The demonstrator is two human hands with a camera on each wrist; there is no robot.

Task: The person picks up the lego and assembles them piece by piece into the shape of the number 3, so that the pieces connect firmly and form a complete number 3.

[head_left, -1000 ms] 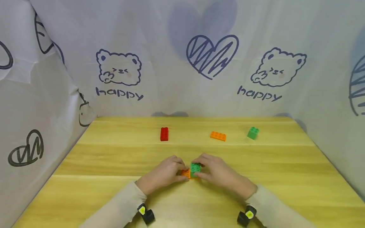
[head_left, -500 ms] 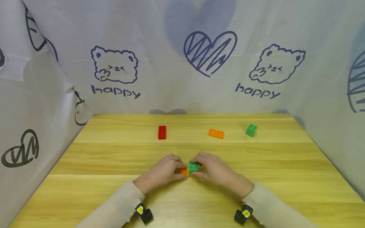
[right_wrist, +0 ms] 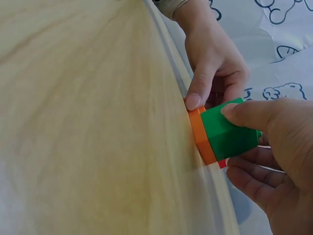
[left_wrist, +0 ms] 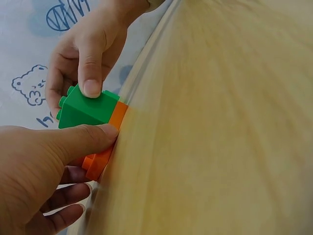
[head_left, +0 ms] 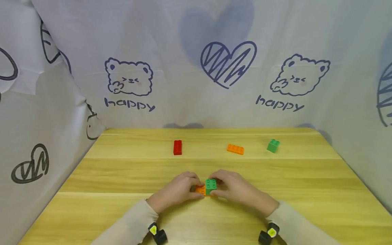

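In the head view, an orange flat building brick (head_left: 200, 190) lies on the table in front of the person. A green square building brick (head_left: 210, 187) sits on its right half, studs up. My left hand (head_left: 179, 192) pinches the orange brick's left end between thumb and fingers, the thumb on its near side in the left wrist view. My right hand (head_left: 237, 190) holds the green brick, its thumb (right_wrist: 244, 113) against the near face and its fingers behind. In the right wrist view, green and orange faces meet with no visible gap.
Farther back on the wooden table (head_left: 122, 166) lie a red brick (head_left: 177, 147), a second orange flat brick (head_left: 235, 149) and another green brick (head_left: 273, 145). A white cloth (head_left: 183, 102) with drawings hangs behind the table and along its sides.
The head view has tilted slightly, shifting everything in it. Both hands keep their grips on the joined bricks; the right fingers now cover less of the green brick's top.
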